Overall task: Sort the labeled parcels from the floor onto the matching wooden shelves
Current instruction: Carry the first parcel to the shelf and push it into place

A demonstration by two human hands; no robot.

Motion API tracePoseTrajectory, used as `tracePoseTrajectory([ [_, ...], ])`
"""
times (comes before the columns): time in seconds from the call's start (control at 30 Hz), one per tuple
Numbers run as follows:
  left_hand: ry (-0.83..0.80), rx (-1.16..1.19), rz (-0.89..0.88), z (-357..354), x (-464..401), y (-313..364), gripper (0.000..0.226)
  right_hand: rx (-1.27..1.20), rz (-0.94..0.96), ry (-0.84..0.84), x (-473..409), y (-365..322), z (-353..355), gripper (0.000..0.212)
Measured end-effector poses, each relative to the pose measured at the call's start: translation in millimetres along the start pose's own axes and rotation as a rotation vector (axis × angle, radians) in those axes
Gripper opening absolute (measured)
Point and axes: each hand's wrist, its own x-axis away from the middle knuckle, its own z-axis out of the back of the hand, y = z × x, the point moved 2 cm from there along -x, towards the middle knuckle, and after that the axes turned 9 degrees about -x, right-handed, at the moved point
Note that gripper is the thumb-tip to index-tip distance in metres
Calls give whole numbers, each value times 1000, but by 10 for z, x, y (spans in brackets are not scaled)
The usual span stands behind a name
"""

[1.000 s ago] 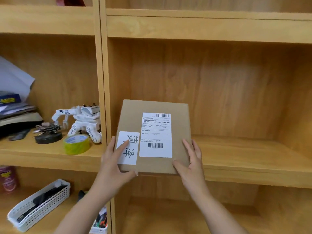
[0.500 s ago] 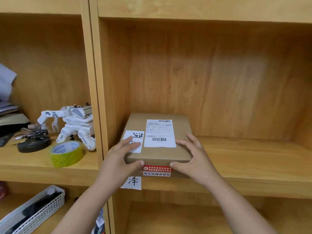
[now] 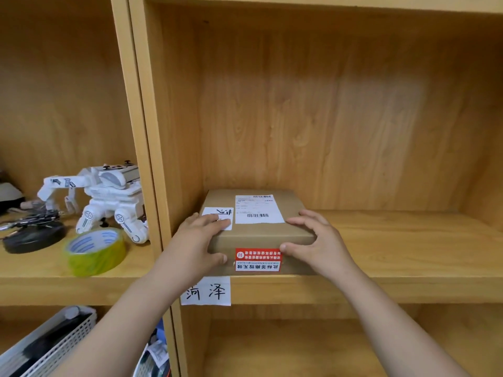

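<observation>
Where it lies flat at the left front of the wooden shelf [image 3: 394,248], the brown cardboard parcel [image 3: 261,235] runs lengthwise toward the back, bearing a white barcoded shipping label [image 3: 258,209], a handwritten tag [image 3: 219,216] and a red-and-white seal sticker [image 3: 258,259] reading "此标签撕毁无效", upside down. Left hand [image 3: 194,246] and right hand [image 3: 317,244] clasp its front corners. Below, a shelf label [image 3: 207,291] reads "菏泽".

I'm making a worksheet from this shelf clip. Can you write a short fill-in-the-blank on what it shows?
1. Both hands grip a brown cardboard ____.
2. The box lies flat on the ____ compartment's shelf.
3. A ____ sticker marks its front face.
4. The roll of tape beside the toy robot is ____.

Missing: box; right; red; yellow
</observation>
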Motion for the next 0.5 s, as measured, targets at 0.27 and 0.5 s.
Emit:
tracePoseTrajectory([
  [0.27, 126, -110, -37, -100, -28, -41, 68, 86, 16, 61, -23, 41, -77, 57],
  [0.5, 146, -111, -36, -141, -64, -63, 67, 101, 19, 63, -42, 49, -118, 54],
])
